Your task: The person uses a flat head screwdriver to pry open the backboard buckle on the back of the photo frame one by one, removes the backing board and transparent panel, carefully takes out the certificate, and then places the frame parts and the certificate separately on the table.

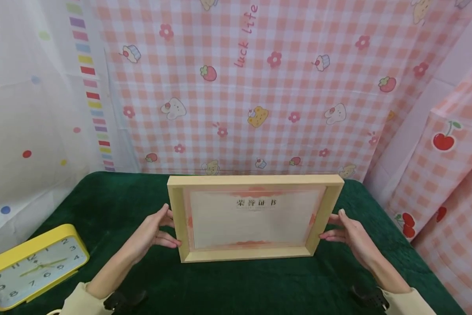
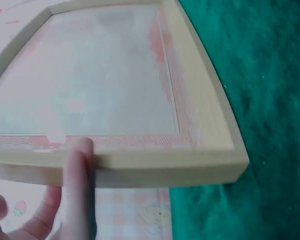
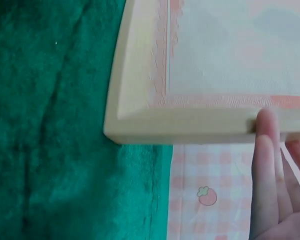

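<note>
A light wooden picture frame [image 1: 255, 257] stands on its long edge on the green cloth, front towards me. Inside it is a pink-bordered certificate [image 1: 251, 227] with dark Chinese characters near the top. At the frame's left side, my left hand [image 1: 147, 234] touches the wood with nearly straight fingers. My right hand [image 1: 352, 238] does likewise on the right side. In the left wrist view, one fingertip [image 2: 85, 145] overlaps the front edge of the wood. The right wrist view has a fingertip [image 3: 266, 117] at the front rim too, the other fingers lying beside the frame.
A yellow clock [image 1: 35, 267] stands at the left front of the table. Dark green cloth [image 1: 114, 197] covers the tabletop. Behind hangs a pink checked curtain [image 1: 228, 96], with a white dotted sheet [image 1: 35, 118] at left and more checked cloth [image 1: 449, 175] at right.
</note>
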Available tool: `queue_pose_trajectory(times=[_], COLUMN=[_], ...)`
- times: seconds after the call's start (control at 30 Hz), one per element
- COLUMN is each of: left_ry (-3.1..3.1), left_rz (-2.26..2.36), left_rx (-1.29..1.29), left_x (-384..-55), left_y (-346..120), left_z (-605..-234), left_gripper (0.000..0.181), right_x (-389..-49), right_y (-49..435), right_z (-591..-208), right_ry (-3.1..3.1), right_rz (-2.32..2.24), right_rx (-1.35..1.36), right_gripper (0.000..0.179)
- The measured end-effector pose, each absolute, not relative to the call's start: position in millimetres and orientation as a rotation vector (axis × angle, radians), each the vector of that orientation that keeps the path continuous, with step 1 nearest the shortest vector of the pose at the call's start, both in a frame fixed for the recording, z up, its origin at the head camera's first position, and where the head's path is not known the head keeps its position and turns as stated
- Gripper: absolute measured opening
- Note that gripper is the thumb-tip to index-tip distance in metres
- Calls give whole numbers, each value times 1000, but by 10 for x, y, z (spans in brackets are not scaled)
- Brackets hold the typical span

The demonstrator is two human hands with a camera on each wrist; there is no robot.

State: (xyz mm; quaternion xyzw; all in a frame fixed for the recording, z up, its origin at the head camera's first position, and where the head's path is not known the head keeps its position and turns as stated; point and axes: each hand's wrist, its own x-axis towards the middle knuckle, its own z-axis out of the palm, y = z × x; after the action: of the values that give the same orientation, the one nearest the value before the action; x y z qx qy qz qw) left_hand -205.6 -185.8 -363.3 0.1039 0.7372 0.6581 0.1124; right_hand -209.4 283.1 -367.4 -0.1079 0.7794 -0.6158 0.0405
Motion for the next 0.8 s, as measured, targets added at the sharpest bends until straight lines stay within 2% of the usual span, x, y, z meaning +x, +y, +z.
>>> queue_pose_trajectory(times=[0.13,0.27,0.4,0.47,0.53,0.8], left_ry=[2202,2326,2448,2476,2491,2460], left_rz=[1909,1905,1882,1876,1878,1864], left_rx=[340,335,277,288,297,339], left_x=[-2007,-2006,-2030,-2039,-2050,-2135], left_y=[-1802,-1714,-1638,-1619,-1615,-1648], left_z=[-3606,-3655,-3746,-3792,-3833,-3968], left_gripper=[56,37,26,27,30,48], right_x=[-2095,-2163,-2126,-2041,-2044,-2159], right_y=[2817,2856,2810,2739,2745,2786], right_z=[-3694,-3831,-3838,-3744,-3767,-3959], right_ry=[2364,2236,2291,2395,2462,2304], right_rz=[-1981,-2135,-2106,-2008,-1906,-1901], right_rx=[-358,-552,-433,-230,-158,-183], right_gripper=[57,49,44,45,49,57])
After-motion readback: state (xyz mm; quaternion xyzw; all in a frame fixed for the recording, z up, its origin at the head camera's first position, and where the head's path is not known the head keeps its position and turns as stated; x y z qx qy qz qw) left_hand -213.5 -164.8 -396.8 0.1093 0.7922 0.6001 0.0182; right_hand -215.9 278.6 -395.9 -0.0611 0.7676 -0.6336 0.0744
